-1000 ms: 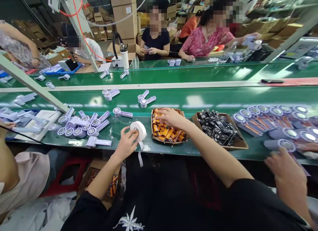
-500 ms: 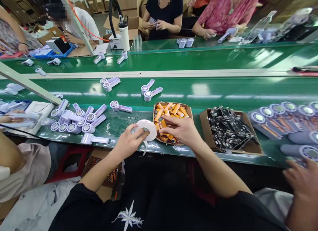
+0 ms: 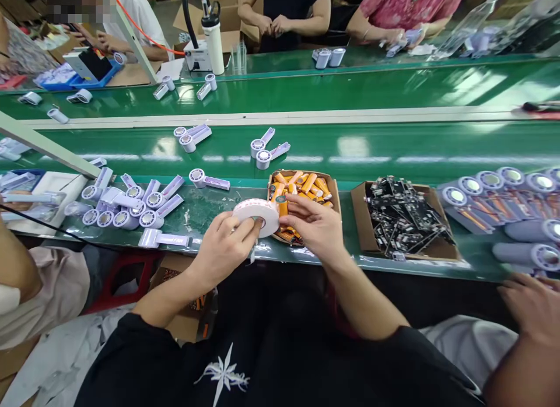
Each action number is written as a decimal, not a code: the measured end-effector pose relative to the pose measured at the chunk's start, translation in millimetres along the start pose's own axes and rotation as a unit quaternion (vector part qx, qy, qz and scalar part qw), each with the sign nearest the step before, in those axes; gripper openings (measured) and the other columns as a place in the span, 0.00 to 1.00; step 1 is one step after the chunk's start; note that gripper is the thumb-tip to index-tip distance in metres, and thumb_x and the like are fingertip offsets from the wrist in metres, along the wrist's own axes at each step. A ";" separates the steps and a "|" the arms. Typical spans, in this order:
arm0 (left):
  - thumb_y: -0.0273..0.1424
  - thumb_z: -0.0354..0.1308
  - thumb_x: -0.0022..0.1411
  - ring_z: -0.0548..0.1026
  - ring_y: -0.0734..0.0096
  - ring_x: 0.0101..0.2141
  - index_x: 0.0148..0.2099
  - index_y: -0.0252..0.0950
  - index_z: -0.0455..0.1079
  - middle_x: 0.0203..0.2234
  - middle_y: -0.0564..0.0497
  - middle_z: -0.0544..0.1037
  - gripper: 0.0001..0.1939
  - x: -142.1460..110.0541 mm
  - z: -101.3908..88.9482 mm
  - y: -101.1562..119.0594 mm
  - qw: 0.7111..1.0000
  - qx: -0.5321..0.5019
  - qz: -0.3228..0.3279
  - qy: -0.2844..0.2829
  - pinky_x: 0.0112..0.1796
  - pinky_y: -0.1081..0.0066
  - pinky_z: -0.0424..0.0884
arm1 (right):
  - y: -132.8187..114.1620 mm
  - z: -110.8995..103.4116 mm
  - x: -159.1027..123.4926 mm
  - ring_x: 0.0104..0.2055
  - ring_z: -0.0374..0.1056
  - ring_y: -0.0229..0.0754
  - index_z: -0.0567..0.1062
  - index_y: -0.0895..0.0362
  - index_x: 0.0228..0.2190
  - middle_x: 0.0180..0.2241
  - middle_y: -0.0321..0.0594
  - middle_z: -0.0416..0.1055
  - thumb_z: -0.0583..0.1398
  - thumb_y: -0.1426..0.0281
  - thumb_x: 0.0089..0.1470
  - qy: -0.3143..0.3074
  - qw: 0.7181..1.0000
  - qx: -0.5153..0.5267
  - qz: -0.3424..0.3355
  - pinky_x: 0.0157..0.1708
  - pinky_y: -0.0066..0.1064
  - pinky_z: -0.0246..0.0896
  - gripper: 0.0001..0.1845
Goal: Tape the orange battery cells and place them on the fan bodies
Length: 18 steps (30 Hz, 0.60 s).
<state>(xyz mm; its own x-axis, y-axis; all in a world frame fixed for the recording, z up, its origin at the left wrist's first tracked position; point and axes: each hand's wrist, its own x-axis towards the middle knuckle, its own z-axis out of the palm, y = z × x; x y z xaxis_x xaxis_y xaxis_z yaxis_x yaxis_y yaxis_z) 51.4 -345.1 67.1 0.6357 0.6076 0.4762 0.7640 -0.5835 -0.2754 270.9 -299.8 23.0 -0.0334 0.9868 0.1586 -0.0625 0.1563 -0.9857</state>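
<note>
My left hand [image 3: 225, 246] grips a white roll of tape [image 3: 257, 214] over the near edge of the green bench [image 3: 205, 211], with a short tail of tape hanging below it. My right hand [image 3: 315, 225] pinches an orange battery cell [image 3: 282, 206] upright against the right side of the roll. Right behind both hands stands a cardboard tray [image 3: 335, 191] full of orange battery cells.
A box of black circuit boards [image 3: 405, 217] sits right of the battery tray. Several lilac handheld fans [image 3: 131, 206] lie at left, more at right [image 3: 494, 191]. A conveyor belt [image 3: 371, 144] carries fan pairs. Another person's hand [image 3: 531, 305] is at lower right, a seated neighbour at left.
My right hand left the battery tray with one orange cell and brought it to the tape roll. My left hand lifted and tilted the roll toward it. The view dropped lower.
</note>
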 end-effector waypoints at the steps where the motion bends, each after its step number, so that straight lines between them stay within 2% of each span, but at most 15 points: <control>1: 0.25 0.61 0.71 0.70 0.62 0.40 0.60 0.36 0.75 0.45 0.48 0.84 0.16 -2.8 3.1 6.3 0.999 -0.010 -0.031 0.010 0.47 0.61 0.73 | 7.2 7.0 -3.8 0.48 0.82 0.53 0.83 0.52 0.51 0.44 0.43 0.85 0.76 0.56 0.47 0.064 0.997 0.049 0.001 0.51 0.46 0.81 0.30; 2: 0.26 0.63 0.71 0.69 0.62 0.39 0.60 0.36 0.76 0.45 0.47 0.84 0.16 -6.5 7.5 12.0 0.998 -0.024 -0.058 0.018 0.43 0.62 0.72 | 13.6 12.3 -6.6 0.48 0.82 0.53 0.83 0.52 0.51 0.45 0.44 0.85 0.76 0.54 0.48 0.115 0.990 0.084 0.001 0.52 0.47 0.81 0.30; 3: 0.28 0.63 0.71 0.68 0.62 0.38 0.60 0.35 0.76 0.45 0.46 0.84 0.17 -10.8 12.9 16.3 0.996 -0.039 -0.077 0.021 0.40 0.62 0.70 | 18.5 15.0 -8.1 0.49 0.82 0.53 0.82 0.53 0.52 0.46 0.45 0.85 0.75 0.54 0.49 0.140 0.985 0.102 0.004 0.53 0.47 0.80 0.31; 4: 0.28 0.64 0.71 0.68 0.62 0.37 0.60 0.35 0.75 0.45 0.45 0.84 0.17 -15.3 18.3 18.8 0.994 -0.055 -0.087 0.019 0.39 0.62 0.69 | 21.3 15.2 -8.3 0.50 0.81 0.53 0.82 0.53 0.52 0.46 0.45 0.84 0.76 0.54 0.48 0.135 0.985 0.103 0.011 0.54 0.47 0.80 0.32; 7: 0.28 0.61 0.72 0.69 0.60 0.40 0.64 0.39 0.73 0.46 0.44 0.83 0.20 -25.0 29.5 16.2 0.991 -0.098 -0.088 -0.016 0.42 0.59 0.67 | 18.4 9.0 -5.2 0.55 0.79 0.54 0.82 0.52 0.52 0.51 0.43 0.83 0.78 0.55 0.44 0.023 0.997 0.057 0.038 0.58 0.48 0.77 0.34; 9: 0.32 0.59 0.74 0.70 0.57 0.42 0.67 0.42 0.71 0.46 0.44 0.83 0.22 -26.3 29.8 13.9 0.988 -0.111 -0.100 -0.029 0.45 0.56 0.66 | 13.2 12.5 -6.6 0.58 0.78 0.54 0.81 0.51 0.52 0.53 0.44 0.82 0.76 0.52 0.47 -0.004 0.998 0.052 0.040 0.61 0.48 0.75 0.33; 12: 0.43 0.58 0.74 0.70 0.55 0.42 0.66 0.39 0.72 0.42 0.42 0.81 0.23 -24.6 23.4 26.6 0.986 -0.104 -0.133 0.003 0.46 0.53 0.65 | 13.3 35.3 -18.5 0.59 0.77 0.55 0.77 0.50 0.55 0.55 0.47 0.81 0.69 0.47 0.56 0.078 0.990 0.112 0.035 0.61 0.50 0.74 0.32; 14: 0.45 0.60 0.73 0.70 0.56 0.40 0.61 0.36 0.75 0.39 0.41 0.80 0.23 -28.9 19.7 44.1 0.980 -0.104 -0.164 0.033 0.44 0.54 0.66 | 17.9 45.0 -23.2 0.57 0.78 0.56 0.75 0.50 0.55 0.54 0.49 0.81 0.68 0.45 0.57 0.105 0.981 0.156 0.050 0.57 0.51 0.78 0.32; 16: 0.43 0.62 0.71 0.70 0.59 0.38 0.56 0.36 0.78 0.36 0.43 0.80 0.19 -43.4 19.7 56.6 0.976 -0.134 -0.168 0.025 0.41 0.57 0.67 | 21.1 33.6 -14.8 0.55 0.79 0.56 0.77 0.51 0.50 0.52 0.49 0.82 0.71 0.47 0.55 0.091 0.980 0.169 0.059 0.53 0.50 0.80 0.28; 18: 0.41 0.66 0.68 0.71 0.59 0.37 0.54 0.36 0.79 0.36 0.44 0.81 0.17 -66.3 25.2 51.7 0.974 -0.162 -0.153 -0.030 0.40 0.58 0.69 | 19.5 -1.5 6.7 0.55 0.80 0.53 0.78 0.50 0.45 0.51 0.45 0.82 0.72 0.49 0.54 0.121 0.980 0.156 0.017 0.52 0.46 0.81 0.24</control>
<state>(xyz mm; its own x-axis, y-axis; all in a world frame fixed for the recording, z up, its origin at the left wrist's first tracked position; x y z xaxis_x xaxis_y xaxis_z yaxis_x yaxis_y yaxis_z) 51.5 -402.0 0.3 0.3969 0.8046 0.4418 0.8495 -0.5042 0.1551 271.0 -290.0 4.8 0.1947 0.9783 0.0710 -0.3694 0.1402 -0.9186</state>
